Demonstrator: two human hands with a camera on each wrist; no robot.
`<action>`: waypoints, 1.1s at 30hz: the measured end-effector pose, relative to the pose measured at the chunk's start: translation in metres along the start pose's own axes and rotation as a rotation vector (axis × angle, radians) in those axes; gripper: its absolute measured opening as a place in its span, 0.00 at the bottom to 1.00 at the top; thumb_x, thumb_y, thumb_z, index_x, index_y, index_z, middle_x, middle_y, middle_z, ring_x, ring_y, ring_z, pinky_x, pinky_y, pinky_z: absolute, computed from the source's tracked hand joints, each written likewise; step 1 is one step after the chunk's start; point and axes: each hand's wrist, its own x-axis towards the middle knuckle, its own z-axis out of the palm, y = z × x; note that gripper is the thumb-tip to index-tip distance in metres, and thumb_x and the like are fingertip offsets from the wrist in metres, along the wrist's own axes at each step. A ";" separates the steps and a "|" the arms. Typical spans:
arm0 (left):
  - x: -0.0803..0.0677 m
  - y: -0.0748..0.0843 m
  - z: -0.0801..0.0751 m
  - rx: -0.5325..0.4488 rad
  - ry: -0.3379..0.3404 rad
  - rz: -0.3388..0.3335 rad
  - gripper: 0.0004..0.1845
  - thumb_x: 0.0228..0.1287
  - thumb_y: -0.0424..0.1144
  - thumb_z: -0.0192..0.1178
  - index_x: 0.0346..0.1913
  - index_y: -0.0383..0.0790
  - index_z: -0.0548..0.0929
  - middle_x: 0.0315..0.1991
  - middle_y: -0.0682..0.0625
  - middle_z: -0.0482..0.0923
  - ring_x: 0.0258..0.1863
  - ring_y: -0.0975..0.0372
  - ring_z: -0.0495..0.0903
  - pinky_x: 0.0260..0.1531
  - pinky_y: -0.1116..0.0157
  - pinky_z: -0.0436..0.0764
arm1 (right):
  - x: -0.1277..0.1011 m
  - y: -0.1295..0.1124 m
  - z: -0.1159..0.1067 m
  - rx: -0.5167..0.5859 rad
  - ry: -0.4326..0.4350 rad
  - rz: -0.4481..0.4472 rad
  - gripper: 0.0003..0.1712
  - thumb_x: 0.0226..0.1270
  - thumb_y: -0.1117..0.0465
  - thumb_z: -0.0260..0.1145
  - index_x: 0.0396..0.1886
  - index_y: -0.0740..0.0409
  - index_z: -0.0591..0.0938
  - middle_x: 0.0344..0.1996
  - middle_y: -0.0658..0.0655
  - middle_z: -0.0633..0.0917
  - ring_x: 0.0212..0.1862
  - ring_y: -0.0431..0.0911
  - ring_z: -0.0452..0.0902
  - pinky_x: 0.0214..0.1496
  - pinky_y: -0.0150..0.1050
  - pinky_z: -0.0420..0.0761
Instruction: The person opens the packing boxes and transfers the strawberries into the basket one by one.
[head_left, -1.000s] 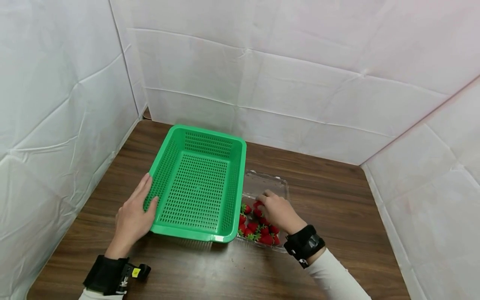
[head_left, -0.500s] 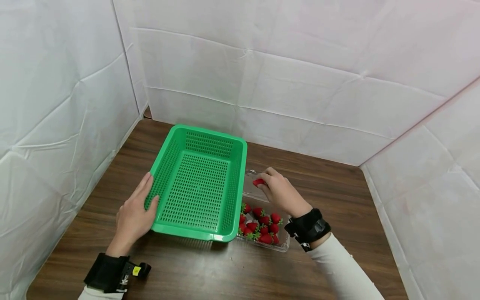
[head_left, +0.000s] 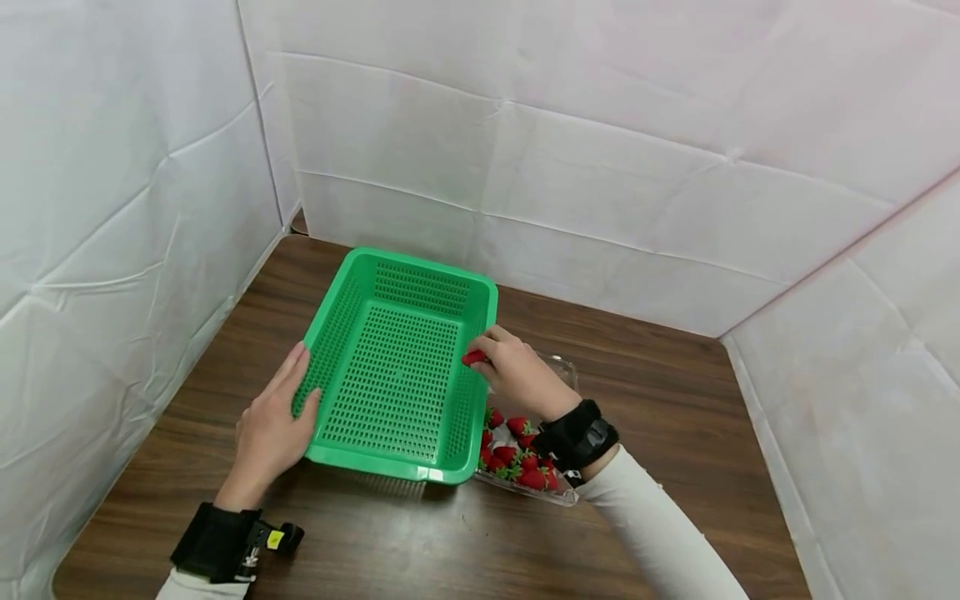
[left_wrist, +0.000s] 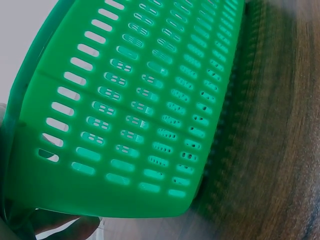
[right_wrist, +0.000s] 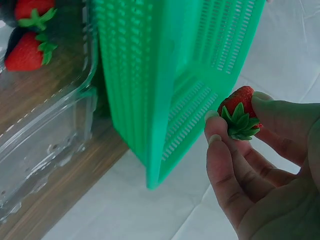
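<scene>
Your basket [head_left: 397, 379] is bright green, patterned with rows of small slots [left_wrist: 157, 68] (some show turquoise from the left wrist). The strawberry [right_wrist: 239, 98] you hold is red with a green leaf cap [right_wrist: 240, 123], like the strawberries [head_left: 532, 478] in the clear tray [head_left: 564, 497]. Your wristbands [head_left: 214, 542] are black, your sleeves [head_left: 656, 521] white, the tabletop [head_left: 675, 417] streaked brown.

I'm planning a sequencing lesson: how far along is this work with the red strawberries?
Done: the clear rectangular plastic box stands open, and the left hand holds the green perforated plastic basket.
In hand: the right hand pinches one red, green-leaved strawberry near the basket's right rim.
Remaining: apparently the other strawberries in the box. No strawberry shows on the basket's floor, so it looks barely begun.
</scene>
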 end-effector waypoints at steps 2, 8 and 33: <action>0.000 0.000 0.000 0.001 0.002 -0.001 0.31 0.71 0.40 0.53 0.75 0.43 0.59 0.76 0.48 0.56 0.12 0.63 0.58 0.12 0.66 0.56 | 0.005 -0.005 0.002 0.015 -0.015 0.008 0.13 0.74 0.62 0.56 0.54 0.57 0.79 0.46 0.55 0.76 0.42 0.42 0.74 0.45 0.35 0.75; -0.001 0.003 0.002 -0.005 0.002 -0.002 0.32 0.71 0.40 0.53 0.75 0.43 0.59 0.76 0.47 0.56 0.11 0.63 0.57 0.12 0.66 0.56 | 0.019 -0.016 0.006 0.013 -0.057 0.006 0.14 0.73 0.61 0.58 0.55 0.57 0.79 0.49 0.55 0.77 0.48 0.44 0.76 0.49 0.35 0.77; -0.006 0.019 0.013 -0.054 0.015 -0.012 0.31 0.71 0.39 0.54 0.75 0.43 0.60 0.76 0.49 0.57 0.10 0.63 0.56 0.12 0.66 0.56 | 0.056 -0.038 0.021 -0.046 -0.165 -0.085 0.18 0.71 0.62 0.61 0.59 0.58 0.79 0.52 0.58 0.82 0.54 0.47 0.79 0.53 0.37 0.78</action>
